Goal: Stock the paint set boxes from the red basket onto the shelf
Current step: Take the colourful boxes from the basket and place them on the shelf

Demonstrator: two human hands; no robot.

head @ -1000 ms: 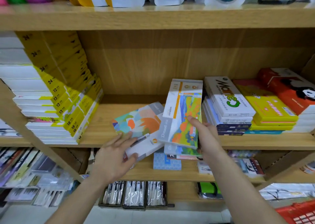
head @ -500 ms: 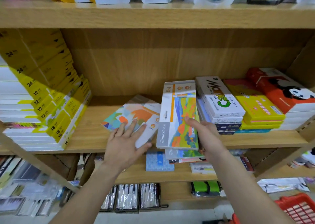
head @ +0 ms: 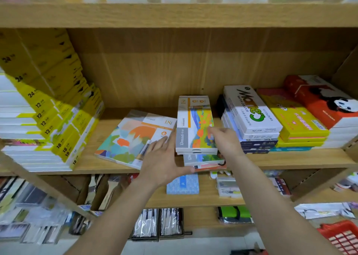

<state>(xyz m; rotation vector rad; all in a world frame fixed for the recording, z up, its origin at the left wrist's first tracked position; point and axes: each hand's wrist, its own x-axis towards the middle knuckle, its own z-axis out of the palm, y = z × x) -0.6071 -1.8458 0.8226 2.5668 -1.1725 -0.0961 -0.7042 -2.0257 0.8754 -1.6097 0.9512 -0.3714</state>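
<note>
Paint set boxes (head: 195, 126) stacked mid-shelf (head: 290, 158) | we judge light, stiff, slick card | right hand (head: 225, 142) grip loosely pinching top box's edge | left hand (head: 162, 160) open, flat, steadying stack; take long edges.

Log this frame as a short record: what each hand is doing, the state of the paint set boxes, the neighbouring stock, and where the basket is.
left hand: open, flat against the near left edge of the paint set stack, no grip closed
right hand: fingers resting on the top box
paint set stack: narrow boxes piled on the middle shelf, unevenly aligned
flat box: lies angled to the stack's left
right neighbour: watercolour box
red basket: lower right corner, contents unclear
</note>
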